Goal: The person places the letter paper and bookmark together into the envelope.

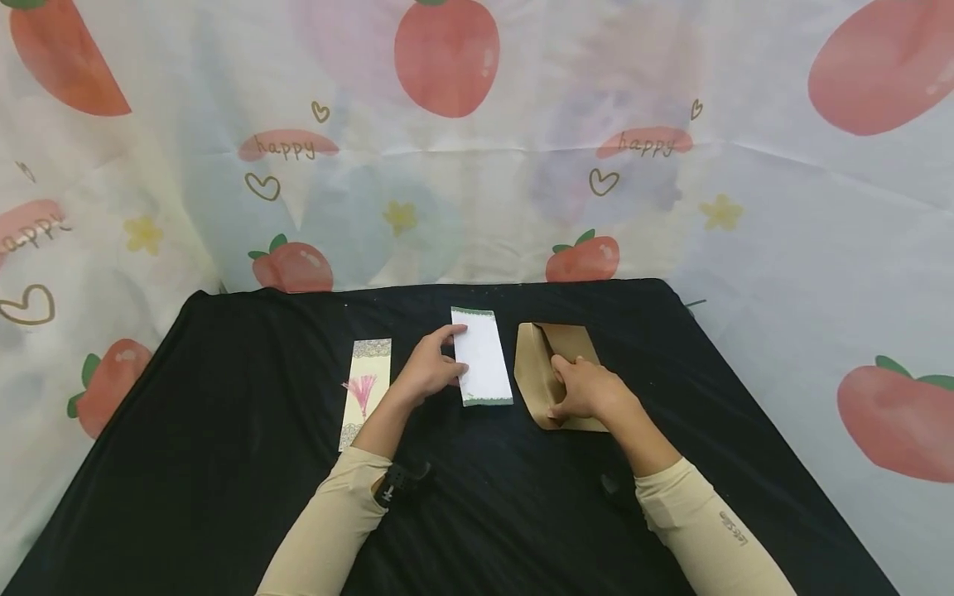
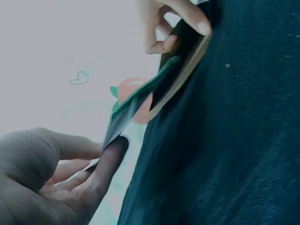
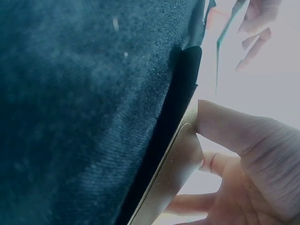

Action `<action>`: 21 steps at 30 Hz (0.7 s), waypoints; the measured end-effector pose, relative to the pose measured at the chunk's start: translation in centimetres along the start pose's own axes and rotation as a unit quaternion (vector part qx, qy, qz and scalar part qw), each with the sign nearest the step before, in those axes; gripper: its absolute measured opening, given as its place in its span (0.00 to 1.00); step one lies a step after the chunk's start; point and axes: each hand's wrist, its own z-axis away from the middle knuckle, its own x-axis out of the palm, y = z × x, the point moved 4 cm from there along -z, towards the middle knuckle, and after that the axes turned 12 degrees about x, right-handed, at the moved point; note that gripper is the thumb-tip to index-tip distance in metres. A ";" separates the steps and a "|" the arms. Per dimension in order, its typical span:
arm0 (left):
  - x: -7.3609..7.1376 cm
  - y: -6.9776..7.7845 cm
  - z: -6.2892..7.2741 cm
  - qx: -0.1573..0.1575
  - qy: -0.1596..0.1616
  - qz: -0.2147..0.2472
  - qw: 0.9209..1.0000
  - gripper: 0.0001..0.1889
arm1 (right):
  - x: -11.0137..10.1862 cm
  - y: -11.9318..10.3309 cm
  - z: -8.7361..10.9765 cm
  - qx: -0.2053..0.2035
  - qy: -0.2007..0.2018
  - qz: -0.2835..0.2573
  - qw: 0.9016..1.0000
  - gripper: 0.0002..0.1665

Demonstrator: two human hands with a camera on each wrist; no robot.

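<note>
My left hand [image 1: 427, 366] pinches a white folded sheet of paper [image 1: 484, 356] with green trim along its short ends, thumb and fingers at its left edge. In the left wrist view the paper [image 2: 121, 123] is seen nearly edge-on, tilted up between the fingers. To the right, my right hand [image 1: 592, 391] grips a brown-gold envelope [image 1: 535, 377] at its mouth, which gapes with a dark slit. The right wrist view shows the thumb [image 3: 225, 124] along the envelope's edge [image 3: 171, 176] and other fingers behind it. Paper and envelope are a small gap apart.
A cream card [image 1: 378, 372] with patterned ends and a pink tassel [image 1: 362, 391] lies left of my left hand. Black cloth [image 1: 477, 497] covers the table. A fruit-printed curtain [image 1: 477, 207] hangs behind the table's far edge. A dark band [image 1: 395, 484] sits on the left wrist.
</note>
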 end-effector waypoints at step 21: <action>3.9 0.9 -1.9 0.014 0.019 -0.035 0.999 0.33 | -0.1 -0.1 -0.2 -0.011 -0.015 -0.004 1.000 0.28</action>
